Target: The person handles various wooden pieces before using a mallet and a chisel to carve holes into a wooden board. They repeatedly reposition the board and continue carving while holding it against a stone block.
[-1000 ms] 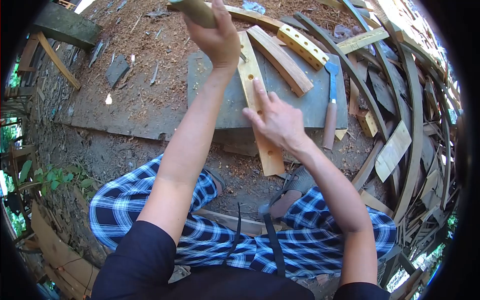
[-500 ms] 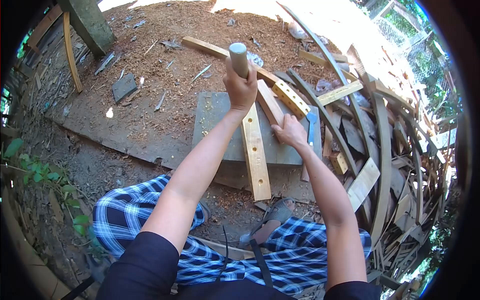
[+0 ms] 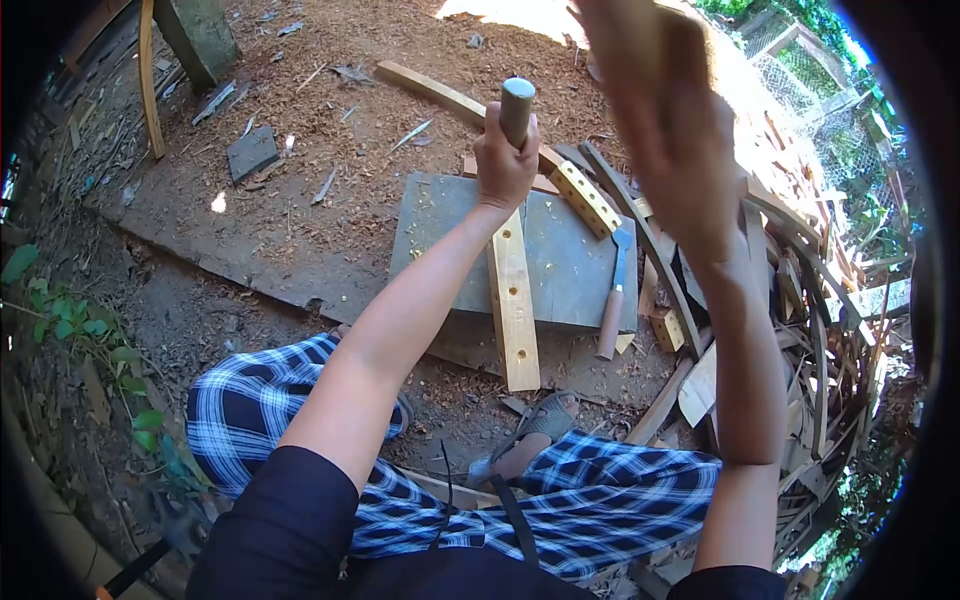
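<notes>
The long, straight, pale wooden strip with round holes [image 3: 515, 320] lies at the centre of the frame on the low, flat grey desk [image 3: 582, 290], its lower end reaching past the desk's front edge. The left hand [image 3: 506, 168] is closed around a thick, round wooden handle with a pale end [image 3: 517, 108], at the strip's upper end; the handle's far end is hidden. The right hand [image 3: 690, 165], blurred at upper right, is raised above the desk, grasping a brown wooden piece [image 3: 683, 48]. Right of the strip lie a yellow wooden block with rows of holes [image 3: 586, 196] and, just below it, a blue-bladed tool with a brown handle [image 3: 610, 325]. A small drilled wooden block [image 3: 668, 329] sits beside the desk's right side.
</notes>
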`<move>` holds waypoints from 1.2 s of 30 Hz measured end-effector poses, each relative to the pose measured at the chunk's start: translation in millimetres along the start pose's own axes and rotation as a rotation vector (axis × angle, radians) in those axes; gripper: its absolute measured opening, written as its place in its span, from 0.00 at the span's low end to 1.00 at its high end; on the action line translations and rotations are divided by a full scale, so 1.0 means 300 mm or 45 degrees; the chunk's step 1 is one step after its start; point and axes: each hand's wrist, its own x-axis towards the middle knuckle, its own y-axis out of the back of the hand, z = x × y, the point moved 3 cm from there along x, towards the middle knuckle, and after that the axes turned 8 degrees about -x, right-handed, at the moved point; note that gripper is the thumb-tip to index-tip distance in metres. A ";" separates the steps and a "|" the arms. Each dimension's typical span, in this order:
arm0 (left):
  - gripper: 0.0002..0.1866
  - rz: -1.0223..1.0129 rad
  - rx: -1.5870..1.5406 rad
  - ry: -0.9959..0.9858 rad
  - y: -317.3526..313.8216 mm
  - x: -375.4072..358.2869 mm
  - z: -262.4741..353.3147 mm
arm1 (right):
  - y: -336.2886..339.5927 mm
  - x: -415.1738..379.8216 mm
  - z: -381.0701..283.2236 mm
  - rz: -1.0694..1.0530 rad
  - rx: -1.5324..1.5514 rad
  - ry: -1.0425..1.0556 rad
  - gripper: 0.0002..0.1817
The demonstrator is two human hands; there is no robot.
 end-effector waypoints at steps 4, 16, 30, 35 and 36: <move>0.11 0.057 0.005 -0.169 0.005 -0.002 0.012 | -0.074 0.004 0.112 -0.431 -0.013 -0.218 0.26; 0.12 0.031 0.061 -0.212 0.007 -0.004 0.006 | -0.020 -0.032 0.183 -0.330 0.354 -0.296 0.29; 0.13 -0.108 0.041 -0.064 -0.024 -0.010 -0.004 | -0.146 -0.242 0.195 -0.075 0.477 -0.464 0.27; 0.14 -0.086 0.074 -0.155 -0.034 -0.009 0.007 | -0.491 -0.612 0.278 -0.823 0.144 -0.995 0.38; 0.14 -0.092 0.120 -0.197 -0.029 -0.014 0.012 | -0.524 -0.653 0.279 -0.887 0.106 -0.963 0.39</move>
